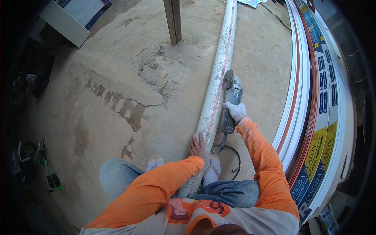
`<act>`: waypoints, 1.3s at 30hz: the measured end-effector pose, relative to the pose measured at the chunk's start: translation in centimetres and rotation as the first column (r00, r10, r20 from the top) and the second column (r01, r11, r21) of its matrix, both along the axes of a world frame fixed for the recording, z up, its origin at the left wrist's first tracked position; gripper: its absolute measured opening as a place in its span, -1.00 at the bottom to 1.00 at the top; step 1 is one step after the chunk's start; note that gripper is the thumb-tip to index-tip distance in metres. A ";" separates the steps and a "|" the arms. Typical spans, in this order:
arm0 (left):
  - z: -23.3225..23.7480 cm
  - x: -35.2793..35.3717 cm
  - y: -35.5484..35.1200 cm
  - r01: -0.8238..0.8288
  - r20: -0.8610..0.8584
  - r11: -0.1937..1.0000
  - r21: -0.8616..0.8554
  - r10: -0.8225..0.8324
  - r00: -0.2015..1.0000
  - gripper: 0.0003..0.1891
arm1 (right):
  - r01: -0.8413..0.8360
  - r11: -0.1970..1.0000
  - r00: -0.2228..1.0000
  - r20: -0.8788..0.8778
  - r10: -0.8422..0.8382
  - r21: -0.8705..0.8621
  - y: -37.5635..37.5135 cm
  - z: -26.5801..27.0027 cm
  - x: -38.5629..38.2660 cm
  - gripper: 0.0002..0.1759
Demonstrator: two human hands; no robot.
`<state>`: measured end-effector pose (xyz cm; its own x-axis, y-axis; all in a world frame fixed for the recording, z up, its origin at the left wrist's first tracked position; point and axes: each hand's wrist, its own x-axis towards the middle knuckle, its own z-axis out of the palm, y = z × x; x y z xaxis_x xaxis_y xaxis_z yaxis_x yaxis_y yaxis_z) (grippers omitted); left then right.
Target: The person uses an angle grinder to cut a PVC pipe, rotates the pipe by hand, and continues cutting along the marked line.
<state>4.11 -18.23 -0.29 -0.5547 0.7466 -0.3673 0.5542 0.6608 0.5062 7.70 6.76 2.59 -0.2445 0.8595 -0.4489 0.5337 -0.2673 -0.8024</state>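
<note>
A long white pipe (216, 84), scuffed and marked with a red line, runs up the floor from between my feet. My left hand (199, 147) is bare and lies on top of the pipe with its fingers spread. In a white glove, my right hand (235, 112) wraps round the body of an angle grinder (233, 96). The grinder's cutting disc (228, 79) overlaps the pipe's right side in this view. A black cord (237, 156) curls from the grinder's rear end beside my right foot.
Long white and brown panels with printed boxes (323, 156) lie along the right. A wooden post (172, 21) stands on the cracked concrete floor (156, 74) ahead. At lower left is a small green scooter-like thing (47, 168); a white board (64, 23) sits at upper left.
</note>
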 end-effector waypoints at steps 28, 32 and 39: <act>0.8 -0.2 0.0 0.026 -0.031 0.999 -0.023 -0.026 0.999 0.27 | 0.147 0.988 0.964 -0.217 -0.154 -0.049 1.8 5.9 1.2 -0.61; 0.4 1.2 -5.2 -0.184 0.120 0.965 -0.186 0.208 0.971 0.36 | 0.242 0.970 0.902 -0.359 -0.239 -0.036 4.5 6.1 2.6 -0.65; -0.5 2.1 -9.8 -0.132 0.269 0.970 -0.205 0.186 0.945 0.36 | 0.359 0.932 0.849 -0.398 -0.348 -0.048 7.6 3.7 4.8 -0.51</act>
<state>6.23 -28.03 -0.82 -0.5133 0.5629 -0.6478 0.2852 0.8238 0.4899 12.55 14.34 6.30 -0.0730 0.9319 -0.3553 0.0459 -0.3527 -0.9346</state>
